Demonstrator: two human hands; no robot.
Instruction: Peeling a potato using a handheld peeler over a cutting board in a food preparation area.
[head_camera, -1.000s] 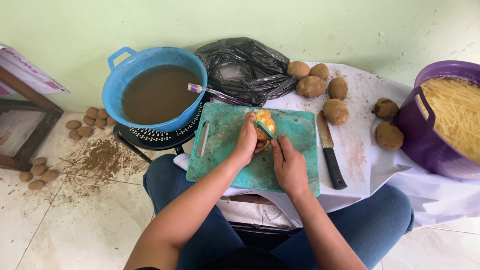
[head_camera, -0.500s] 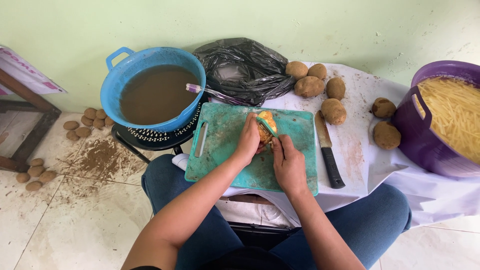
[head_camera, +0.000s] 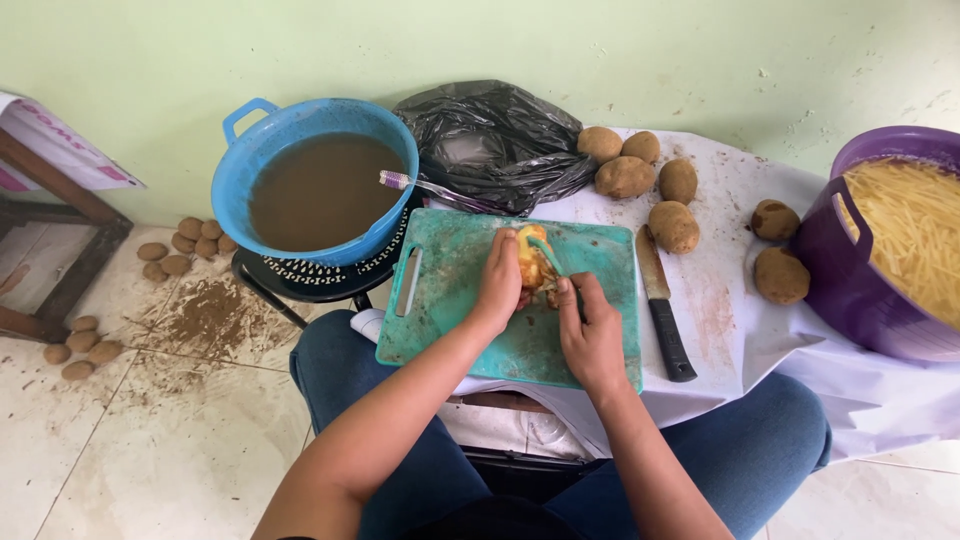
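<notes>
My left hand (head_camera: 497, 285) grips a partly peeled potato (head_camera: 532, 262), yellow where the skin is off, just above a worn teal cutting board (head_camera: 450, 290) on my lap. In my right hand (head_camera: 592, 335) is a teal-handled peeler (head_camera: 548, 253), its blade laid against the potato's right side. Both hands are close together over the middle of the board.
A black-handled knife (head_camera: 660, 305) lies right of the board on a white cloth (head_camera: 720, 300). Several unpeeled potatoes (head_camera: 672, 226) sit behind. A purple tub (head_camera: 850, 285) of cut potato strips stands far right. A blue basin (head_camera: 318, 185) of muddy water holds a toothbrush (head_camera: 425, 185). A black plastic bag (head_camera: 495, 140) lies behind. More potatoes (head_camera: 180, 245) lie on the floor.
The peeler has slid down the potato's side toward me. My left hand has turned the potato slightly, showing more yellow flesh.
</notes>
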